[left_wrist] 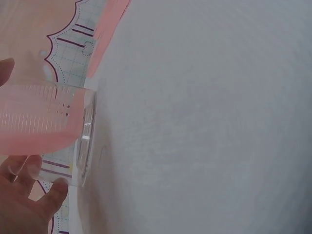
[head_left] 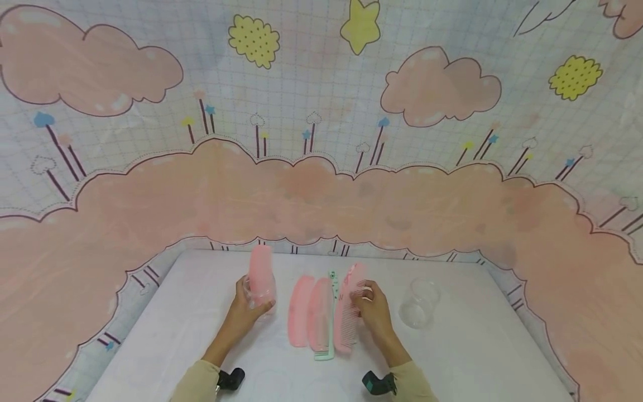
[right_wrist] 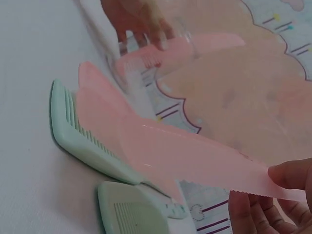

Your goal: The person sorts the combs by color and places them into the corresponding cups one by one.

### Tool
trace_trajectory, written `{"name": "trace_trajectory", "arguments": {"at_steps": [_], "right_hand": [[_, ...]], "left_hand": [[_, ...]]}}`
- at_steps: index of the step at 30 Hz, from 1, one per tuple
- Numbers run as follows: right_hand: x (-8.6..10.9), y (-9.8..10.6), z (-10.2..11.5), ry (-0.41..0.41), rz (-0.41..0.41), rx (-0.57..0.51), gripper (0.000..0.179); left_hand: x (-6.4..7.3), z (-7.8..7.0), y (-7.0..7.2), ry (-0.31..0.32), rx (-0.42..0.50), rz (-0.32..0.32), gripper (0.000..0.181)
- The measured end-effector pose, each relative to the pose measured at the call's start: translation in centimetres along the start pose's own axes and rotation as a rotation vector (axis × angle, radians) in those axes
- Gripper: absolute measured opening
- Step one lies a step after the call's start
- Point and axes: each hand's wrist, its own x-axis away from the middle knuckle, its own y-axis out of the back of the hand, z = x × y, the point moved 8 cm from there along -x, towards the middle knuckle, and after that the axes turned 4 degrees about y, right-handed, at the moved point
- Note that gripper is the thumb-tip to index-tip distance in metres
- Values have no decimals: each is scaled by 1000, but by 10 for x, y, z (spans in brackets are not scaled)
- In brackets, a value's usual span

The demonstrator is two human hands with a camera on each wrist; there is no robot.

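My left hand point(head_left: 247, 310) grips a clear plastic cup point(left_wrist: 87, 141) round its side. A pink comb point(head_left: 261, 273) stands upright inside that cup, its top sticking out above the rim. In my right hand point(head_left: 373, 312) a second pink comb point(head_left: 348, 318) is pinched between thumb and fingers, teeth facing right. To its left on the table lie a pink comb point(head_left: 300, 312), another pink comb point(head_left: 318, 315) and a green comb point(head_left: 325, 354). The right wrist view also shows a second green comb point(right_wrist: 131, 212), mostly hidden in the head view behind the held comb.
Another clear cup point(head_left: 418, 307) stands on the white table point(head_left: 462, 357), right of my right hand. Behind the table hangs a patterned cloth point(head_left: 321, 206) with clouds and stars. Black wrist cameras point(head_left: 379, 383) are strapped to both wrists.
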Motion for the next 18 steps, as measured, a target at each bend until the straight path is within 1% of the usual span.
{"name": "trace_trajectory", "arguments": {"at_steps": [5,9,12,18], "right_hand": [[5,-1,17,51,25,-20,34],[7,-1,30,77,35,-31,32],[9,0,40,79,27,-51,30],[13,-3,53,95,48,-94,31]], "left_hand": [[-1,0,2,-5,-3,1,99],[-2,2,1,6,-1,3,100],[-4,2,0,9,3,13,102],[-6,5,0,21,16,27,103]]}}
